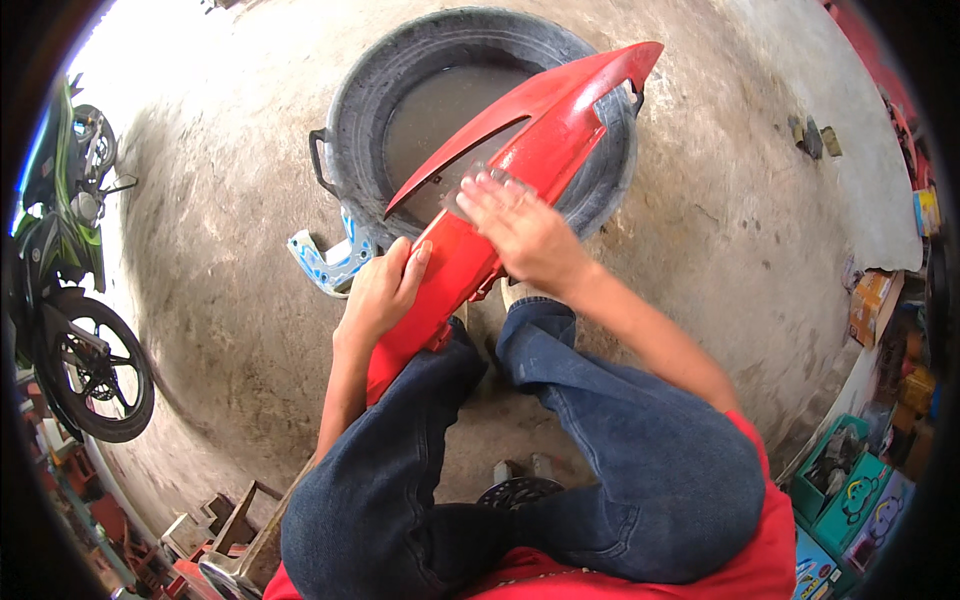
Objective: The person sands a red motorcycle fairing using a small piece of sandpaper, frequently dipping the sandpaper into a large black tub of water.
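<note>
A long red plastic fairing panel (560,150) slants from my lap up over a large dark tub (350,120) of cloudy grey water. My left hand (385,285) is shut on the lower part of the panel, thumb along its red face. My right hand (515,225) presses a thin greyish piece (455,205), perhaps a sheet or pad, flat against the panel's middle, fingers held together over it. A pale panel with blue markings (322,262) lies on the floor left of the tub, partly behind it.
A black and green motorcycle (90,340) stands at the left. My jeans-covered knees are below the panel. Teal boxes (830,480), a cardboard box (870,305) and clutter line the right edge. Small dark objects (810,138) lie on the concrete at back right; wooden pieces are at lower left.
</note>
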Available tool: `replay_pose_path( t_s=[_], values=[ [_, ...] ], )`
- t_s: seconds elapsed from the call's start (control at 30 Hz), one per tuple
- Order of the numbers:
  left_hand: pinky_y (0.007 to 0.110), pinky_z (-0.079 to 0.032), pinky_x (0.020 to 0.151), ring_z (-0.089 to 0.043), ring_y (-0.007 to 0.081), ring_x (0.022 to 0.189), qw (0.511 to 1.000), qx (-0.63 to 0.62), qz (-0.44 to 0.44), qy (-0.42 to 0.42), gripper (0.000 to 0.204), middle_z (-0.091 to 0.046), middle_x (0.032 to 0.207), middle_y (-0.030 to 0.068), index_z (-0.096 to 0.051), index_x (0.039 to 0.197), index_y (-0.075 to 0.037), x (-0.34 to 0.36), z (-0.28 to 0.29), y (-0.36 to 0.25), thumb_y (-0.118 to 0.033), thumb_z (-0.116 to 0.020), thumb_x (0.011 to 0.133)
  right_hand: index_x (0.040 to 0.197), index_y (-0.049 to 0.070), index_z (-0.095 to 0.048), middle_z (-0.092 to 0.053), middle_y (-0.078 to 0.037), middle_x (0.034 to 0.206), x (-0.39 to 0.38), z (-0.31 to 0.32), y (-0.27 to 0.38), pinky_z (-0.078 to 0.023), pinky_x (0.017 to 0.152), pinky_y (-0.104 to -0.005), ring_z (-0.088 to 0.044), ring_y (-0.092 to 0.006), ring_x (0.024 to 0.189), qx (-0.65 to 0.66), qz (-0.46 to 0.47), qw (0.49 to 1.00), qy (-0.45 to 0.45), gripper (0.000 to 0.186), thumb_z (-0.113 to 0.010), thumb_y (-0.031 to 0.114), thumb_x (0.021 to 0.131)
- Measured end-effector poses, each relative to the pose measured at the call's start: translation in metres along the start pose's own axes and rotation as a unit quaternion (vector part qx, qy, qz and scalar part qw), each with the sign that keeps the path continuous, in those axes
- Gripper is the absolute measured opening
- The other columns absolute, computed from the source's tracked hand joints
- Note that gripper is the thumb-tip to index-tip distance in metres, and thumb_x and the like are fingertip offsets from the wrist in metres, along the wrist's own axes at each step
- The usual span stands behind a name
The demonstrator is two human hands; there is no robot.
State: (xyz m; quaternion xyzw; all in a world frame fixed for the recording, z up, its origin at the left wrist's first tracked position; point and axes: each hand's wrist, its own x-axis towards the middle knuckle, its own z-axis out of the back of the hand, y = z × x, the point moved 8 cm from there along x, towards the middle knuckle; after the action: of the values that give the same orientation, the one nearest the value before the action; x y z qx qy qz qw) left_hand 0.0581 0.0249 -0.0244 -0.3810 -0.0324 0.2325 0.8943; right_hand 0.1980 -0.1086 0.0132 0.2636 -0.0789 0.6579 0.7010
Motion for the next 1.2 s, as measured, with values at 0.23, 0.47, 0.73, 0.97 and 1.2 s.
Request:
replay_pose_path(
  t_s=[0.23, 0.47, 0.73, 0.97, 1.2],
  values=[
    [0.054, -0.041, 0.063, -0.060, 0.0506, 0.072, 1.000, 0.016, 0.015, -0.006, 0.040, -0.058, 0.071, 0.0280, -0.053, 0.090, -0.002, 0.004, -0.005, -0.002, -0.035, -0.051, 0.112, 0.145, -0.003, -0.057, -0.056, -0.024, 0.151, 0.003, 0.010, -0.035, -0.037, 0.123, -0.0490, -0.052, -0.0346, 0.144, -0.081, -0.024, 0.996, -0.011, 0.050, -0.054, 0.014, 0.098],
    [0.051, -0.050, 0.071, -0.064, 0.0450, 0.077, 0.997, 0.067, 0.041, -0.026, 0.038, -0.063, 0.084, 0.0243, -0.066, 0.104, -0.003, 0.003, 0.009, -0.031, -0.040, -0.058, 0.108, 0.145, -0.004, -0.056, -0.059, -0.024, 0.148, 0.000, 0.037, -0.096, -0.043, 0.119, -0.0485, -0.055, -0.0348, 0.141, -0.052, -0.144, 0.983, -0.098, 0.045, -0.051, 0.012, 0.103],
    [0.051, -0.051, 0.081, -0.064, 0.0411, 0.093, 0.983, 0.178, 0.011, -0.047, 0.032, -0.064, 0.100, 0.0210, -0.072, 0.116, -0.009, 0.011, 0.006, -0.036, -0.037, -0.062, 0.106, 0.144, -0.002, -0.059, -0.060, -0.022, 0.149, -0.003, 0.016, -0.068, -0.041, 0.120, -0.0477, -0.054, -0.0362, 0.142, -0.058, -0.021, 0.998, 0.008, 0.043, -0.052, 0.016, 0.105],
    [0.048, -0.052, 0.080, -0.066, 0.0365, 0.085, 0.997, 0.033, -0.069, -0.020, 0.049, -0.067, 0.094, 0.0227, -0.069, 0.109, 0.003, 0.083, -0.018, -0.029, -0.046, -0.066, 0.102, 0.146, -0.005, -0.056, -0.057, -0.023, 0.152, 0.001, -0.001, -0.039, -0.040, 0.122, -0.0471, -0.052, -0.0348, 0.144, -0.041, -0.029, 0.998, 0.028, 0.048, -0.056, 0.010, 0.101],
    [0.046, -0.051, 0.071, -0.066, 0.0306, 0.073, 0.997, -0.033, -0.029, 0.061, 0.060, -0.064, 0.077, 0.0257, -0.063, 0.094, 0.006, 0.101, -0.026, -0.067, -0.054, -0.072, 0.098, 0.147, -0.001, -0.057, -0.056, -0.020, 0.153, 0.018, 0.052, -0.095, -0.039, 0.123, -0.0467, -0.052, -0.0351, 0.145, -0.073, -0.094, 0.991, -0.067, 0.044, -0.055, 0.015, 0.107]
  ],
)
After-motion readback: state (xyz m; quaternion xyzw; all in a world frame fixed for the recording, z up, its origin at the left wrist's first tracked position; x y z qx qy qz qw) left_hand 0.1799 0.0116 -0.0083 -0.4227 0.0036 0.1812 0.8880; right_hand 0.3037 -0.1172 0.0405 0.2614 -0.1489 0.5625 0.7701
